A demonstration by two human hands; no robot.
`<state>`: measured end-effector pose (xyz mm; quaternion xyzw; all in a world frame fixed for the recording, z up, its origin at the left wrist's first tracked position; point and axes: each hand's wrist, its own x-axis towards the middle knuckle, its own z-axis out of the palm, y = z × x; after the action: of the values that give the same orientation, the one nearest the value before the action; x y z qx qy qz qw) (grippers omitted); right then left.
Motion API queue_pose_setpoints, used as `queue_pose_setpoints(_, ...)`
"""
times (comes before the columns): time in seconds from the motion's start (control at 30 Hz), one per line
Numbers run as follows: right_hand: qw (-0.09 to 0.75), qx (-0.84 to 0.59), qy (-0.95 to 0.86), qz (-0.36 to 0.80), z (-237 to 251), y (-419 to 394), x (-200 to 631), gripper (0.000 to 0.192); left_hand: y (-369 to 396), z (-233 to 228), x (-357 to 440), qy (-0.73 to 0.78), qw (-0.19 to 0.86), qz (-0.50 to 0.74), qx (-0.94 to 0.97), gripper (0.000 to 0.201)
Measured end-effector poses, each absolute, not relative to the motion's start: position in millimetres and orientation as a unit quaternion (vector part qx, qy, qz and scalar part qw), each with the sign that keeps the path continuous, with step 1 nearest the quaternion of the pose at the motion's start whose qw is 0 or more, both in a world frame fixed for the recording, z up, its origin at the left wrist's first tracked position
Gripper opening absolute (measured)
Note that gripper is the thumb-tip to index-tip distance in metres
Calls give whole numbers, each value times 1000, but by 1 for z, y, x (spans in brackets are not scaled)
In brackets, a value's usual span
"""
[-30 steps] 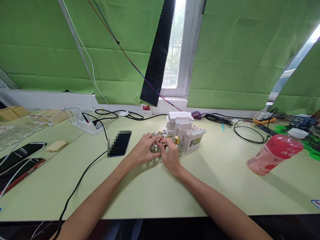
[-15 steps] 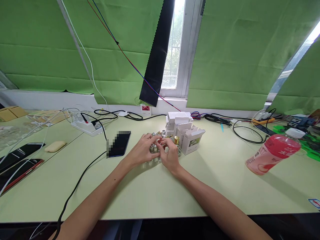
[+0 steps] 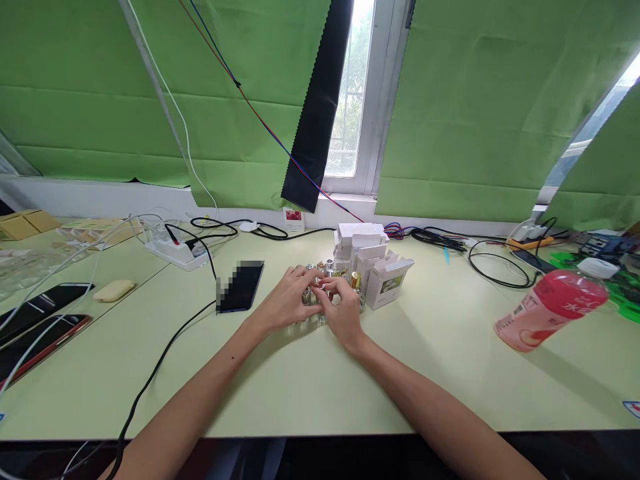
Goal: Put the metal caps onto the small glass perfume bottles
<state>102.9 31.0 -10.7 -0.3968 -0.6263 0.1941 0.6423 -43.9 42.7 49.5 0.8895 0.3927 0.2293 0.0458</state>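
Small bottles clustered beside white boxes, within easy reach; I see left hand, right hand pinching one together, fingertips closed round it.

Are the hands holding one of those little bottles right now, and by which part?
Left hand and right hand meet fingertip to fingertip over the small capped bottles. Their fingers hide which bottle, if any, is gripped and where.

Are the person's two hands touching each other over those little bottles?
Touching. The head view shows the left hand and right hand meeting at the fingertips above the small bottles.
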Motion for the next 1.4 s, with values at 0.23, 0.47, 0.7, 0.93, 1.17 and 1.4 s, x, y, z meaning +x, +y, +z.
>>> queue_pose_setpoints(0.23,639,-415,-615,205,-10,33,103,18,43,49,-44,396,44,229,888,34)
queue_pose_setpoints(0.47,642,-418,-604,220,-8,31,104,24,42,50,-44,398,49,238,885,35)
queue_pose_setpoints(0.7,639,-422,-603,223,-9,31,105,22,43,48,-44,400,52,239,883,38)
queue_pose_setpoints(0.93,621,-439,-613,212,-9,29,106,20,42,47,-45,402,50,241,882,38)
queue_pose_setpoints(1.17,621,-405,-641,196,-7,27,107,19,43,47,-44,395,54,243,884,38)
queue_pose_setpoints(1.4,623,-381,-656,190,-7,29,108,16,44,47,-44,389,54,245,887,41)
